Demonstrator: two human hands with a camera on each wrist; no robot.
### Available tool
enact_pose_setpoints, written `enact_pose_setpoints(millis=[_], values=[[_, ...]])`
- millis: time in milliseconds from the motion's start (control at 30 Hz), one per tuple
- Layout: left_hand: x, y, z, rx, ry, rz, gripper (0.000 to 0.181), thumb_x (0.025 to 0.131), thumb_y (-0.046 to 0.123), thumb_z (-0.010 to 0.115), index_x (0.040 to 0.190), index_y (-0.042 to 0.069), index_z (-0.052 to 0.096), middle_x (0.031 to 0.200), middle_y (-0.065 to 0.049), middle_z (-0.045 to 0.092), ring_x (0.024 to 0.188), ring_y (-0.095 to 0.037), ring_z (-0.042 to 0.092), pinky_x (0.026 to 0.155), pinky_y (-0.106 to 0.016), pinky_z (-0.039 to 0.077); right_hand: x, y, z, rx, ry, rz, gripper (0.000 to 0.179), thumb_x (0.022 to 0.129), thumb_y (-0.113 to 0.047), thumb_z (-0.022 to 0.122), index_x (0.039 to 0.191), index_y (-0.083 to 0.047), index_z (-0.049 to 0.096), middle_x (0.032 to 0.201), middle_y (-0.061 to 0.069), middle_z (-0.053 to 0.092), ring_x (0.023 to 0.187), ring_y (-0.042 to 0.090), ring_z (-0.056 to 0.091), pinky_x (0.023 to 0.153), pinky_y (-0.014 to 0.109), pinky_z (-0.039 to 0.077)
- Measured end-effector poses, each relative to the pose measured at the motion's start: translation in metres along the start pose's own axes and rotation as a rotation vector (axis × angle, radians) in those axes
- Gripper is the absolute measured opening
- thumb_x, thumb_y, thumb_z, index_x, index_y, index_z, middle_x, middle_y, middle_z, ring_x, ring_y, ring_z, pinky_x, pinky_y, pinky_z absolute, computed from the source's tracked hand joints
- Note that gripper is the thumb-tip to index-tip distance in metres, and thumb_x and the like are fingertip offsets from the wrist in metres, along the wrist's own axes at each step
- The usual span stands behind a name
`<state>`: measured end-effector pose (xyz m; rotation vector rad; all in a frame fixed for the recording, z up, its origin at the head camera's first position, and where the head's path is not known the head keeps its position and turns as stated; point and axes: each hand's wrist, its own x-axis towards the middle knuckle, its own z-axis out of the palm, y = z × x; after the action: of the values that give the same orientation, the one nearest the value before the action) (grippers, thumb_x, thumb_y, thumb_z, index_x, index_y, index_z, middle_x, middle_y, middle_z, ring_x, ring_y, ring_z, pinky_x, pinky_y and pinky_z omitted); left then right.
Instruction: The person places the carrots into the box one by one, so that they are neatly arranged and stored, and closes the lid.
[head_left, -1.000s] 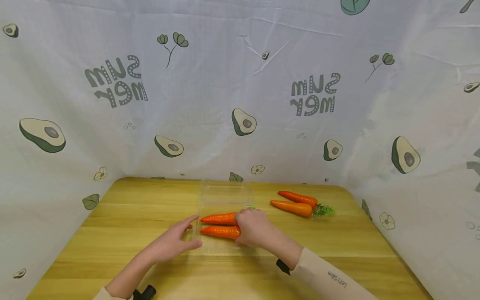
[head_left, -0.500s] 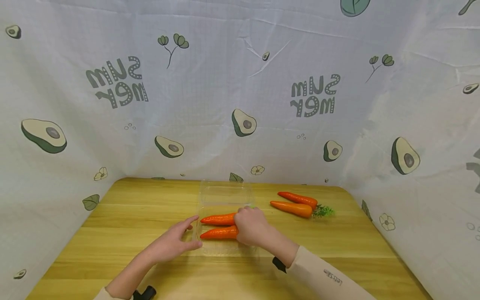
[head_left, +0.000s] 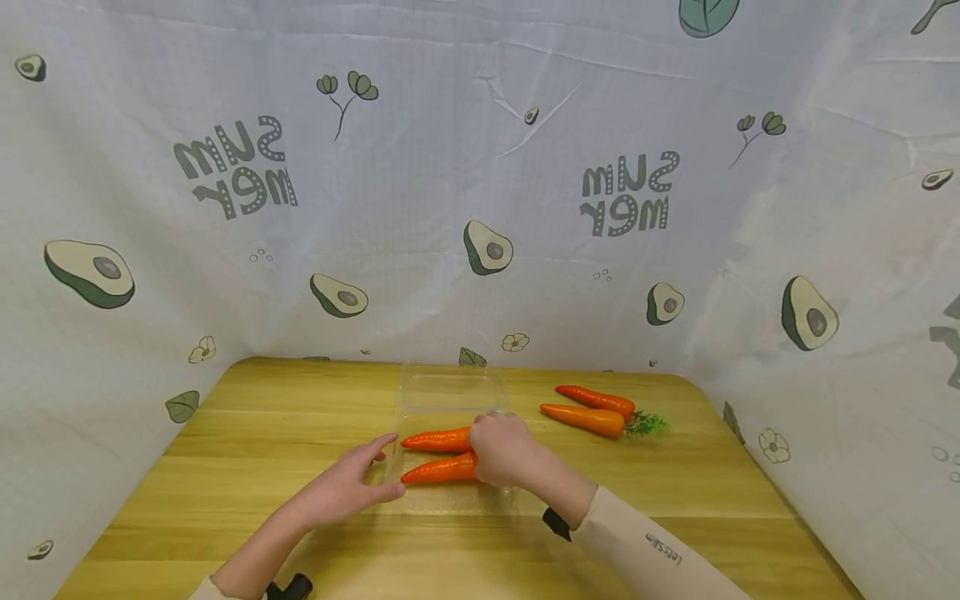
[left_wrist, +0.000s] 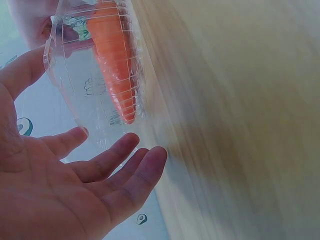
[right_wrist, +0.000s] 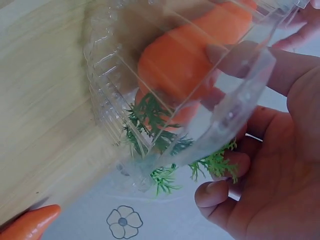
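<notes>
Left hand [head_left: 345, 486] spread wide, touching clear box [head_left: 457, 502]; right hand [head_left: 507, 450], fingers curled, pinching nearer carrot [head_left: 441, 470] inside

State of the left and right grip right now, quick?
Left grip: open, at the clear box.
Right grip: at the near carrot; whether it holds it cannot be told.

Avocado-printed white curtain [head_left: 427, 158] behind wood-grain table [head_left: 225, 454]

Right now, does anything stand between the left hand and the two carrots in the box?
Yes: the box has its clear end wall between most of the left hand and the carrots. Its lid lies folded back.
</notes>
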<state>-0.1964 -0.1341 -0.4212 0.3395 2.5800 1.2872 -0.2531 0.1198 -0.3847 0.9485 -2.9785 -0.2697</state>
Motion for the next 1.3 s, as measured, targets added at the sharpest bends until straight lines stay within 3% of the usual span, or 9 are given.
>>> enact_pose_setpoints(millis=[233,500,667,767,933,1067,1300], values=[[0.0006,-0.0011,0.0001,-0.011,-0.008,0.009,0.084,0.092,0.044,0.073,0.159,0.013,0.032,0.15,-0.021,0.046,0.137,-0.041,0.044,0.105,-0.065,0.04,0.0024,0.0004,0.0019,0.018,0.04,-0.024,0.024,0.083,-0.007,0.072,0.067,-0.02,0.06,0.078,-0.003,0.056,0.084,0.022,0.059,0.082,0.045,0.05],[0.0032,-0.0012,-0.0006,-0.015,-0.017,0.012,0.084,0.092,0.043,0.073,0.159,0.013,0.032,0.151,-0.021,0.045,0.138,-0.041,0.044,0.105,-0.064,0.041,0.0009,0.0035,0.0025,0.0,0.04,-0.074,0.024,0.084,-0.009,0.073,0.066,-0.022,0.062,0.076,-0.007,0.05,0.08,0.017,0.049,0.083,0.045,0.036],[0.0017,-0.0006,-0.0009,-0.017,-0.017,0.007,0.084,0.092,0.044,0.073,0.158,0.013,0.033,0.151,-0.02,0.046,0.137,-0.04,0.045,0.104,-0.064,0.042,-0.0013,0.0045,0.0041,0.008,0.053,-0.093,0.022,0.085,-0.013,0.075,0.068,-0.023,0.065,0.08,-0.006,0.054,0.09,0.021,0.058,0.1,0.061,0.04],[0.0005,-0.0003,-0.0005,-0.008,-0.012,0.004,0.085,0.091,0.044,0.074,0.158,0.013,0.033,0.15,-0.021,0.047,0.136,-0.04,0.046,0.103,-0.064,0.042,-0.0027,0.0044,0.0049,0.007,0.065,-0.1,0.016,0.084,-0.014,0.076,0.072,-0.022,0.069,0.082,-0.005,0.057,0.095,0.024,0.061,0.104,0.068,0.038],[0.0006,-0.0008,0.0001,-0.005,-0.01,0.005,0.085,0.091,0.044,0.074,0.158,0.013,0.033,0.149,-0.021,0.048,0.136,-0.041,0.046,0.103,-0.064,0.042,-0.0038,0.0033,0.0058,0.004,0.084,-0.105,0.007,0.081,-0.018,0.08,0.082,-0.021,0.074,0.081,-0.005,0.056,0.091,0.023,0.059,0.098,0.063,0.041],[0.0015,-0.0016,0.0001,-0.001,-0.005,0.013,0.084,0.091,0.044,0.073,0.158,0.013,0.034,0.148,-0.021,0.048,0.136,-0.04,0.046,0.103,-0.064,0.042,-0.0041,0.0027,0.0063,-0.007,0.099,-0.108,0.012,0.079,-0.024,0.084,0.088,-0.021,0.075,0.082,-0.005,0.057,0.09,0.021,0.058,0.096,0.06,0.042],[-0.0004,-0.0011,-0.0002,-0.001,-0.004,0.012,0.085,0.091,0.044,0.074,0.158,0.013,0.034,0.148,-0.021,0.048,0.135,-0.041,0.047,0.103,-0.064,0.042,-0.0061,0.0026,0.0072,-0.013,0.143,-0.119,0.015,0.077,-0.024,0.086,0.086,-0.022,0.074,0.08,-0.006,0.056,0.087,0.02,0.058,0.093,0.06,0.043]])
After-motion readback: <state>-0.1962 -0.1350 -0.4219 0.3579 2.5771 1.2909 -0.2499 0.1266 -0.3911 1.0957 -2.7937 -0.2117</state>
